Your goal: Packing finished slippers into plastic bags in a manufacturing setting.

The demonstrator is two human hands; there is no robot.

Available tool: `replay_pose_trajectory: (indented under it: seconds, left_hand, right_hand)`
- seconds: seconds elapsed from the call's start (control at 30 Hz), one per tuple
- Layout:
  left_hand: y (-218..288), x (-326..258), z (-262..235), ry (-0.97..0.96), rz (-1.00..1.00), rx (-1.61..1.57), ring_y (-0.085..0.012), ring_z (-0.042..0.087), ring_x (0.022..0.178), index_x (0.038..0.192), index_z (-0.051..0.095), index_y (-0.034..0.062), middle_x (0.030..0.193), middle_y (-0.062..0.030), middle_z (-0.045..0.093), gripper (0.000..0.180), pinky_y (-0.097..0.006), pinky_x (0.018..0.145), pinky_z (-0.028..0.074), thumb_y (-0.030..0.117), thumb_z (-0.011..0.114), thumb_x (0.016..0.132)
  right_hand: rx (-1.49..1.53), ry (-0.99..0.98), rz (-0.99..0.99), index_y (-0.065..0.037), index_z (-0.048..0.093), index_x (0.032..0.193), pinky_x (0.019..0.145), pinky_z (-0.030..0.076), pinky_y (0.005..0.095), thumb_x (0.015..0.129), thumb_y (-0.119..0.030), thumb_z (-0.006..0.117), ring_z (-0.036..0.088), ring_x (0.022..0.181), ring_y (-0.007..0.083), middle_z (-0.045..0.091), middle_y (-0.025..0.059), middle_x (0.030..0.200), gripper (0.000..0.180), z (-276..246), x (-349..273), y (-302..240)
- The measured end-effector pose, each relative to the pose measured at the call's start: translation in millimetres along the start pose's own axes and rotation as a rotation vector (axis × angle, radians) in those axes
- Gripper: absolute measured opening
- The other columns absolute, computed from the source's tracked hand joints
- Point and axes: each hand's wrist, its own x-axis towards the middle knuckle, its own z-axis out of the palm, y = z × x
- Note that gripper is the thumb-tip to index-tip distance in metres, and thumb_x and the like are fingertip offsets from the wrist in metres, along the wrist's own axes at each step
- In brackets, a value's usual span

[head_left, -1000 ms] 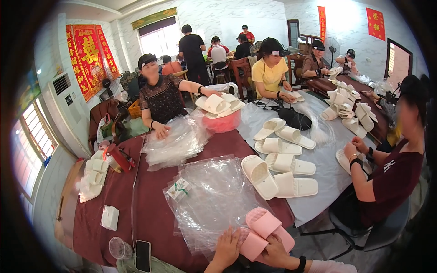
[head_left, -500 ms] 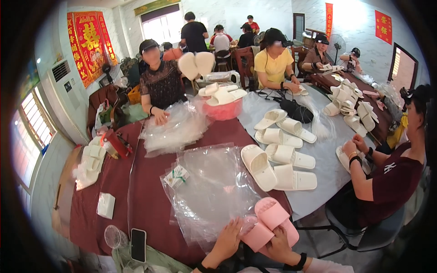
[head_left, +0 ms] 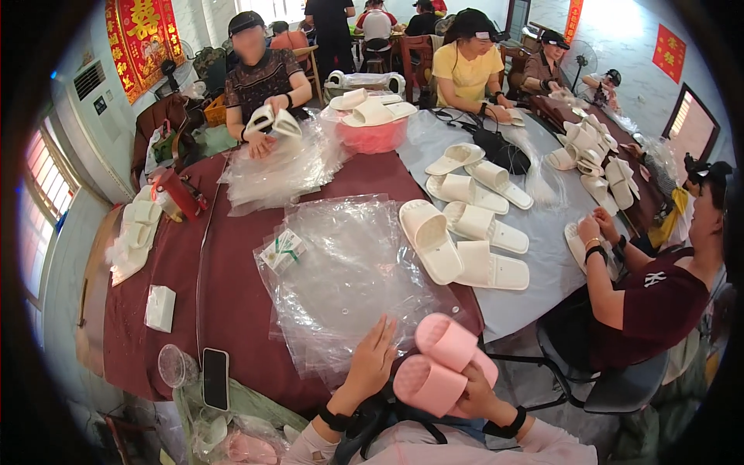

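Observation:
A pair of pink slippers (head_left: pixel 435 364) is gripped at the lower middle by my right hand (head_left: pixel 477 391), its fingers closed round the soles near the table's edge. My left hand (head_left: pixel 372 358) holds nothing; its fingers stretch out over the near right part of the clear plastic bags (head_left: pixel 341 271). Those bags lie flat in a loose stack on the dark red tablecloth (head_left: pixel 240 310). On their left part rests a small white and green card (head_left: pixel 282 251). Whether my left fingertips press on the top bag I cannot tell.
Several white slippers (head_left: pixel 493 265) lie right of the bags on a grey cover. A phone (head_left: pixel 216 379), a clear plastic cup (head_left: pixel 177 366) and a white box (head_left: pixel 160 308) are at the left. Across the table, a person (head_left: pixel 267 85) handles white slippers over more bags. Another person sits at the right.
My left hand has drawn away from the pink slippers and now lies over the bags. My right hand keeps hold of the slippers. The person opposite has lowered the white slippers toward their bags.

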Motion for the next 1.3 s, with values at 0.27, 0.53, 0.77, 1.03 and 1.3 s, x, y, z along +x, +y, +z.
replay_pose_trajectory:
  seconds: [0.27,0.53,0.77,1.03,1.3]
  left_hand:
    - [-9.9,-4.5,-5.6,-0.027,-0.187,-0.273,-0.0376,0.038,0.13,0.137,0.037,-0.0053,0.141,-0.0246,0.039,0.045,-0.039,0.108,0.029,0.011,0.038,0.095]
    - [-4.5,2.9,-21.7,-0.258,-0.184,-0.296,-0.0367,0.039,0.13,0.139,0.034,-0.0046,0.14,-0.0256,0.039,0.046,-0.038,0.108,0.029,0.013,0.042,0.096]
    - [2.3,-11.7,-16.4,-0.246,0.089,0.072,-0.0499,0.042,0.119,0.137,0.036,-0.0025,0.138,-0.0311,0.036,0.055,-0.049,0.101,0.035,0.01,0.051,0.086]
    - [29.8,-18.9,9.1,-0.232,0.147,0.323,-0.0504,0.028,0.127,0.14,0.04,0.0143,0.141,-0.023,0.033,0.054,-0.064,0.104,0.017,0.024,0.052,0.088]
    - [55.2,-20.9,-0.3,-0.2,0.283,0.365,-0.0471,0.03,0.128,0.135,0.046,0.0122,0.139,-0.0219,0.037,0.051,-0.059,0.106,0.018,0.023,0.055,0.086]
  right_hand:
    - [0.334,-0.177,-0.068,-0.006,0.055,0.125,0.104,0.033,0.0415,0.076,-0.017,0.067,0.045,0.124,0.0317,0.05,0.0112,0.133,0.052,-6.0,1.6,-6.2]
    - [0.424,-0.242,-0.059,-0.006,0.055,0.126,0.102,0.034,0.041,0.079,-0.013,0.067,0.045,0.123,0.0316,0.051,0.0119,0.131,0.049,8.3,11.1,-4.7]
    - [0.173,0.073,0.15,-0.004,0.059,0.118,0.094,0.042,0.0399,0.075,-0.001,0.062,0.054,0.11,0.0332,0.059,0.014,0.116,0.043,4.6,26.7,-5.5]
    - [-0.248,0.087,-0.018,-0.003,0.061,0.113,0.095,0.037,0.0468,0.076,-0.012,0.064,0.051,0.112,0.0335,0.055,0.0152,0.12,0.038,30.8,37.1,-4.3]
    - [-0.355,0.039,0.059,-0.001,0.062,0.1,0.097,0.034,0.0496,0.077,-0.014,0.063,0.05,0.105,0.0396,0.053,0.0223,0.109,0.027,68.4,40.9,8.5]
